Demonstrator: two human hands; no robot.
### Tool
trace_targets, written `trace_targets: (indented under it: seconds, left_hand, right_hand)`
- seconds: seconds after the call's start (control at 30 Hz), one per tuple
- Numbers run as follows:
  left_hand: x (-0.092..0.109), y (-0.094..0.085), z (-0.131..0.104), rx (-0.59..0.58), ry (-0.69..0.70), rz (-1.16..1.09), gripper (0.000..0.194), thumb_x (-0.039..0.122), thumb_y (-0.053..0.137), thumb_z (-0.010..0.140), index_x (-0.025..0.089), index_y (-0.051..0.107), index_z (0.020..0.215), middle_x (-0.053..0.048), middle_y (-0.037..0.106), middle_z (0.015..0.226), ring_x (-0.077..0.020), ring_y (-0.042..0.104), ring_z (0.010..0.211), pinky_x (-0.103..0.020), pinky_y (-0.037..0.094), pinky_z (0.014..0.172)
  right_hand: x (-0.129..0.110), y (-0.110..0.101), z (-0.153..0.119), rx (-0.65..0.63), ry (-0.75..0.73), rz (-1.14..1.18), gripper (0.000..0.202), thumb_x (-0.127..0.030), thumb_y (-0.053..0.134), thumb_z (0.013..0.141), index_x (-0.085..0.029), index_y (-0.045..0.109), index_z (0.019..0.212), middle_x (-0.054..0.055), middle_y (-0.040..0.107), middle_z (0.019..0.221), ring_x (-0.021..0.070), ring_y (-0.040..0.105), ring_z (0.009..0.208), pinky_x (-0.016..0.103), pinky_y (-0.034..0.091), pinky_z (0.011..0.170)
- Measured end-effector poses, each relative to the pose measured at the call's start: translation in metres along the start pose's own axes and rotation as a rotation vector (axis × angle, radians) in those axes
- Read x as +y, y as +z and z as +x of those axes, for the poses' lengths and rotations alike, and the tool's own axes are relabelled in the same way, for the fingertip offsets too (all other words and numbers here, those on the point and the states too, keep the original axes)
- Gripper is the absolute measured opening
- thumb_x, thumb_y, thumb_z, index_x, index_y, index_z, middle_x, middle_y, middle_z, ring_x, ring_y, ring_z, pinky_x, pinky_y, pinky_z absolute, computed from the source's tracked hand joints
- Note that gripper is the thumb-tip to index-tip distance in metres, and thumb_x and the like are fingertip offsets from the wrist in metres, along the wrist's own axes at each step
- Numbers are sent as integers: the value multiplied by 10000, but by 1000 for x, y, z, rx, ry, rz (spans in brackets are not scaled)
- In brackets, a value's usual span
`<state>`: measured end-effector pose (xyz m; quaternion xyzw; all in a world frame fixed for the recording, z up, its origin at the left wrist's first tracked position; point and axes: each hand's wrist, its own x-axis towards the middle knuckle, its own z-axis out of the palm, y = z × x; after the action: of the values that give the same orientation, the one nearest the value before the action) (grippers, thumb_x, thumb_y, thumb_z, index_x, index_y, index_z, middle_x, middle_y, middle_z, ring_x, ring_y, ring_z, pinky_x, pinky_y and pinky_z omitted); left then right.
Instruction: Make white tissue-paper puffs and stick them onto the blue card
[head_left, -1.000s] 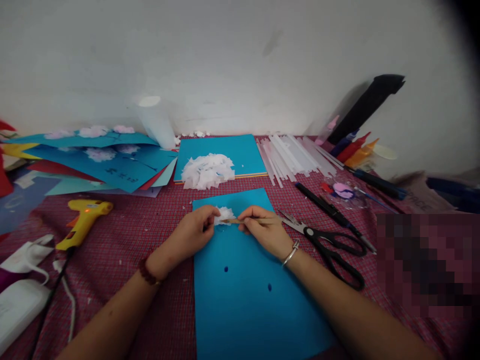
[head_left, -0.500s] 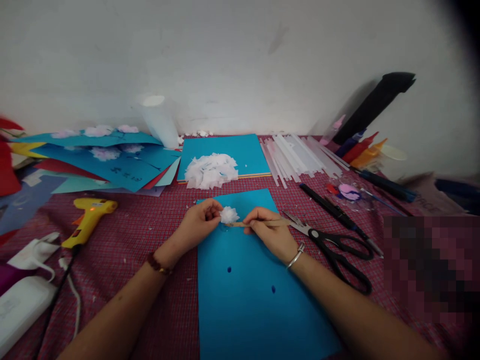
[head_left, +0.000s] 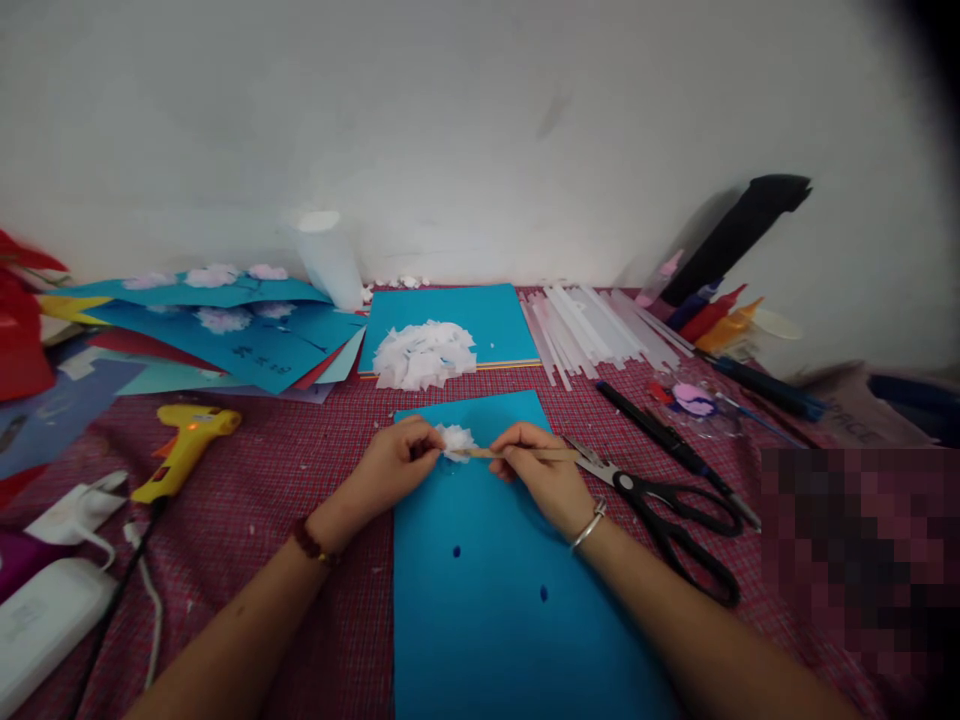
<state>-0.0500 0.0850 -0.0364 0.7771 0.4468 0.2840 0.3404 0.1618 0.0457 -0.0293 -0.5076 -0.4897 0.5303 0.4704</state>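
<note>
A white ruffled tissue-paper flower (head_left: 455,440) sits near the top of a blue sheet (head_left: 480,530). My left hand (head_left: 403,455) is closed in a pinch at the flower's left edge. In my right hand (head_left: 538,465) is a thin wooden craft stick (head_left: 480,453), gripped between thumb and fingers, its tip touching or just under the flower's lower right edge. Two dark blue dots mark the sheet below the hands. Black-handled scissors (head_left: 637,490) lie just right of my right hand, their blades close to the stick's back end.
Behind, a heap of white paper pieces (head_left: 424,355) lies on stacked blue sheets (head_left: 499,320). Glue sticks (head_left: 592,325) and a black pen (head_left: 645,420) lie right. Leftward are a yellow glue gun (head_left: 184,450), a white power strip (head_left: 52,625) and blue sheets with flowers (head_left: 262,350).
The view has tilted slightly, so everything sits a little lower. The stick's tip stays by the flower, and both hands keep nearly the same pose.
</note>
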Motion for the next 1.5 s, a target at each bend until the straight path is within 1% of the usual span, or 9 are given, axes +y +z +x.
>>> trace_targets:
  seconds: [0.1,0.23,0.7,0.83,0.97,1.13,1.23,1.4,1.5]
  left_hand:
    - [-2,2,0,4,27,42,131,126,508,773,181,624,751,7,548,727,-123,546,704,-245,405,634]
    - [-2,3,1,17,28,41,130,126,507,774,183,621,749,10,544,722,-121,543,693,-240,406,623]
    - [3,2,0,-13,40,71,145,116,498,767,181,614,709,6,532,696,-137,541,711,-246,400,649]
    - [6,-2,-1,-8,-9,8,133,164,512,769,170,642,742,-12,557,727,-146,554,725,-262,421,670]
    - [8,-21,6,1,-184,-141,123,259,555,752,157,623,760,-5,590,692,-132,542,638,-246,419,596]
    - [16,-55,41,263,-178,78,211,354,572,735,161,555,648,21,542,583,-117,496,554,-227,391,532]
    - [25,-63,73,375,-128,229,222,373,539,763,169,571,681,-3,567,642,-145,524,620,-253,409,583]
    - [36,-57,136,346,-24,320,271,244,622,637,197,657,901,-73,627,1052,-250,520,1050,-346,395,897]
    - [31,-53,165,280,-56,307,237,172,651,535,204,679,767,-58,662,965,-257,537,1011,-348,393,894]
  right_hand:
    - [-1,-6,2,36,-13,47,112,-195,490,690,-190,594,648,-25,606,513,119,528,489,234,418,494]
    - [-2,-9,3,-25,1,-3,125,-168,479,668,-184,592,618,-25,592,498,112,509,478,225,399,479]
    - [-4,0,3,-41,0,-129,112,-196,494,727,-187,605,721,-4,657,609,123,547,530,232,412,504]
    - [-4,-5,4,-30,9,-22,102,-205,497,697,-180,596,689,-3,640,566,124,533,500,235,404,486]
    - [-5,-11,8,21,39,216,84,-237,501,679,-189,566,653,-22,598,513,114,490,441,225,360,429]
    - [-4,-11,12,-5,50,278,78,-248,524,670,-185,568,657,-22,596,513,109,491,443,222,361,436]
    - [-3,-10,12,-15,46,281,82,-254,522,667,-187,569,661,-24,597,517,108,489,437,220,359,431]
    - [-6,-9,13,5,64,250,96,-228,483,647,-191,572,654,-31,593,506,108,487,429,215,366,424]
    - [-8,-9,13,5,64,233,104,-208,470,639,-194,572,647,-32,593,508,108,493,436,214,376,432]
